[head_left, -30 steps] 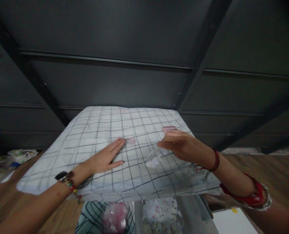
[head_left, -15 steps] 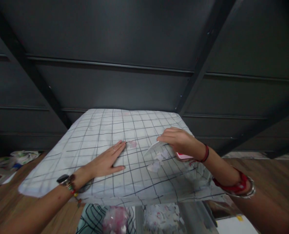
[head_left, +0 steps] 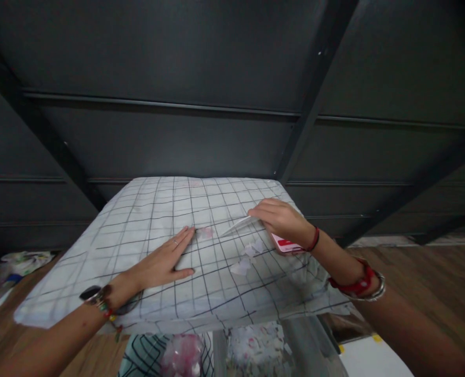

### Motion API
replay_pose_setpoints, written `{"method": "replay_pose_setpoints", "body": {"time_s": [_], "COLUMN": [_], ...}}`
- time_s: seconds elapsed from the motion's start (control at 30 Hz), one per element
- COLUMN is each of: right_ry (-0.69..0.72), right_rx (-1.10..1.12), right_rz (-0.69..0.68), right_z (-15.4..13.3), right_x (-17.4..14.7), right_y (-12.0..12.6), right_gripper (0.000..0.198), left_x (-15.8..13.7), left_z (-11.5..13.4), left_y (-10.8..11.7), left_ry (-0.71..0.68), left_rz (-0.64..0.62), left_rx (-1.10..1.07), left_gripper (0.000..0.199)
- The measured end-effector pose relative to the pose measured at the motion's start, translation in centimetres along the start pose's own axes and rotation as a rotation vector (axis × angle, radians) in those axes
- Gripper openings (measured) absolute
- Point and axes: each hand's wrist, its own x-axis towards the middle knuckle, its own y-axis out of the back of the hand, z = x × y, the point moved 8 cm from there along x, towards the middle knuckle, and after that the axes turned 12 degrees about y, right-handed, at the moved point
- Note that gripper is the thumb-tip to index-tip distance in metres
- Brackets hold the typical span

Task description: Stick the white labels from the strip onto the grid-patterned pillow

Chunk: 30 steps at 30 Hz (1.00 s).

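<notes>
The left hand (head_left: 165, 262) lies flat and fully open, palm down, on the checked cloth (head_left: 146, 220) covering the pad at center frame. At 3 o'clock from it, the right hand (head_left: 281, 222) is closed on a pink card (head_left: 285, 244), fingertips pinching a thin clear strip (head_left: 238, 226) off the cloth.

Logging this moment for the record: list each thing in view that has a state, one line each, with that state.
left hand: open, flat on the cloth
right hand: fingers pinching a clear film, a pink card tucked under it
checked cloth: spread flat, draped over the edge
clear film: one end lifted off the cloth
pink card: lying flat under the wrist
white scraps: loose on the cloth
</notes>
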Motion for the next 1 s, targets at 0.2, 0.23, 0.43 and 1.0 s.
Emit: {"method": "replay_pose_setpoints", "body": {"time_s": [0.2, 0.23, 0.43, 1.0], "right_ry": [-0.002, -0.005, -0.012, 0.007], "right_rx": [0.146, 0.152, 0.069, -0.031], "right_rz": [-0.088, -0.101, -0.12, -0.199], "right_z": [-2.2, -2.6, -4.1, -6.7], "right_x": [-0.9, -0.8, -0.4, -0.7], "right_y": [0.1, 0.4, 0.9, 2.1], "right_gripper": [0.028, 0.028, 0.029, 0.022], "left_x": [0.4, 0.5, 1.5, 0.6], "left_z": [1.0, 1.6, 5.5, 6.6], "left_y": [0.6, 0.9, 1.5, 0.4], "left_ry": [-0.025, -0.037, -0.147, -0.154], "left_rz": [-0.017, -0.025, -0.066, -0.118], "left_rx": [-0.01, -0.021, -0.054, -0.052], "left_gripper": [0.093, 0.094, 0.101, 0.096]}}
